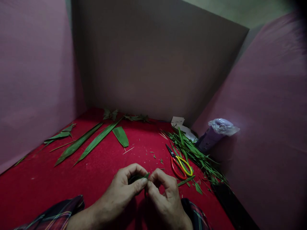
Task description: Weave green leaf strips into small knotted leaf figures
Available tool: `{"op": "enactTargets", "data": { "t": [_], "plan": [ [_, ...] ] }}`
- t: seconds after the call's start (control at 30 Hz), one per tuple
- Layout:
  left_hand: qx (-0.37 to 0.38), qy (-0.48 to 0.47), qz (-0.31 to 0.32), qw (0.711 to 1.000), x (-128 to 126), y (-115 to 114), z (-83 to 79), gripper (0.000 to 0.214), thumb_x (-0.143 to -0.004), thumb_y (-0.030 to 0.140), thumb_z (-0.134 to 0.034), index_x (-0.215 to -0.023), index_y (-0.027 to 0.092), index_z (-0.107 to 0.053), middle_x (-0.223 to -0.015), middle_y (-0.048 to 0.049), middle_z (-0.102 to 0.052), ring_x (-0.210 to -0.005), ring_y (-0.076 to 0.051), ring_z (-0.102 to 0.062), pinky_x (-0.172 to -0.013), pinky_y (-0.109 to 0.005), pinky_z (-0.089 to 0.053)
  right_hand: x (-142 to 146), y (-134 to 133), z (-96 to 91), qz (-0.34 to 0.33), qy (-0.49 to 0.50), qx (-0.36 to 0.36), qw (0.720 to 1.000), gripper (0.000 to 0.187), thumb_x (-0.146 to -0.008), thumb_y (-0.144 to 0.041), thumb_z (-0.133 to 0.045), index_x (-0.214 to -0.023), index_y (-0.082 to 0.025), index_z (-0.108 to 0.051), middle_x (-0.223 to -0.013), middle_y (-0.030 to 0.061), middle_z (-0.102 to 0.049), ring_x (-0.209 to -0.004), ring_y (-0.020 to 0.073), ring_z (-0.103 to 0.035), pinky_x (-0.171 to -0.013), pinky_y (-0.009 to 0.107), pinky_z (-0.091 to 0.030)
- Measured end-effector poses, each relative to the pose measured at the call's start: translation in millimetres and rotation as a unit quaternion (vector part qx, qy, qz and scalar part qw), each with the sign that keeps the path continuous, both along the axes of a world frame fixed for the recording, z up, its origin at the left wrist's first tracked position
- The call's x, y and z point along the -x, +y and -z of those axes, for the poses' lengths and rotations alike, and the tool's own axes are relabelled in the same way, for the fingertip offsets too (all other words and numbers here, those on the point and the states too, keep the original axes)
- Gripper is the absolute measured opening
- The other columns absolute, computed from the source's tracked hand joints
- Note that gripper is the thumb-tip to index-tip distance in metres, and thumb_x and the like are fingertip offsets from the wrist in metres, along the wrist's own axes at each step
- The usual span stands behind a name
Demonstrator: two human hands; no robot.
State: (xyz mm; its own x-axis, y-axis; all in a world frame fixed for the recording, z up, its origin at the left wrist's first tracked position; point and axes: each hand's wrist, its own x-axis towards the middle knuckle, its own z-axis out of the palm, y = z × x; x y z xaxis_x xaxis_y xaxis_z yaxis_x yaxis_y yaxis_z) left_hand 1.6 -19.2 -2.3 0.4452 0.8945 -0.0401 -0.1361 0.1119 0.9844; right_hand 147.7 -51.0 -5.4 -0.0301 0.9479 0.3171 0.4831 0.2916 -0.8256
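Close in front of me, over the red cloth, both hands meet around a folded green leaf. My left hand is closed on it, thumb laid over the top and fingers curled behind. Thumb and index of my right hand pinch at the leaf's right tip; what exactly sits between those fingertips is too small to make out. Most of the leaf is hidden by my left fingers. Just beyond my right hand lie scissors with one red and one yellow handle, blades slightly apart and aimed away from me.
Long green leaves and a short cut leaf lie ahead on the left. A heap of narrow leaves runs along the right, beside a purple container with plastic at its top. Paper sits at the back. Panels enclose three sides.
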Motion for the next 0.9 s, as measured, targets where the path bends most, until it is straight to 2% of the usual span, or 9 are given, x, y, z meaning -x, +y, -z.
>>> {"op": "enactTargets", "data": {
  "t": [0.37,0.53,0.63,0.77,0.9],
  "plan": [
    [0.009,0.001,0.008,1.000,-1.9,-4.6,-2.3,0.013,-0.080,0.028,-0.063,-0.077,0.016,-0.064,-0.070,0.0019,-0.057,-0.064,-0.011,-0.047,-0.060,-0.022,-0.038,-0.9,-0.9,3.9,0.003,-0.005,-0.004,1.000,0.019,-0.077,-0.021,-0.048,-0.059,-0.020,-0.043,-0.053,-0.0052,-0.040,-0.049,0.0100,-0.039,-0.049,0.022,-0.032],
    [0.004,0.006,0.005,1.000,-1.7,-0.6,1.3,0.014,-0.077,0.029,-0.066,-0.079,0.015,-0.064,-0.071,0.0002,-0.059,-0.069,-0.014,-0.050,-0.065,-0.025,-0.039,-1.0,1.0,3.6,0.005,-0.006,-0.008,1.000,0.019,-0.077,-0.020,-0.048,-0.059,-0.020,-0.043,-0.053,-0.0052,-0.040,-0.049,0.0100,-0.040,-0.048,0.022,-0.032],
    [0.012,0.010,-0.005,1.000,-1.7,-0.1,2.5,0.018,-0.074,0.031,-0.069,-0.079,0.015,-0.063,-0.070,0.0009,-0.058,-0.067,-0.014,-0.049,-0.064,-0.025,-0.038,-0.2,0.8,2.7,0.010,-0.007,-0.009,1.000,0.021,-0.078,-0.021,-0.048,-0.058,-0.020,-0.041,-0.052,-0.0055,-0.039,-0.049,0.0099,-0.039,-0.048,0.022,-0.032],
    [0.002,-0.003,-0.005,1.000,-2.6,-2.9,1.8,0.019,-0.078,0.033,-0.065,-0.074,0.015,-0.061,-0.065,0.0030,-0.054,-0.061,-0.011,-0.044,-0.058,-0.023,-0.035,0.7,-1.8,1.0,0.007,-0.011,-0.004,1.000,0.022,-0.079,-0.022,-0.048,-0.058,-0.019,-0.043,-0.052,-0.0052,-0.040,-0.048,0.0098,-0.039,-0.048,0.022,-0.031],
    [0.002,-0.011,-0.004,1.000,-3.0,-4.1,1.8,0.020,-0.077,0.033,-0.065,-0.073,0.014,-0.063,-0.065,0.0018,-0.055,-0.063,-0.012,-0.045,-0.060,-0.023,-0.036,0.1,-2.4,0.4,0.000,-0.005,0.002,1.000,0.023,-0.080,-0.024,-0.048,-0.058,-0.019,-0.043,-0.052,-0.0050,-0.040,-0.048,0.0101,-0.040,-0.048,0.022,-0.031]
  ]
}}
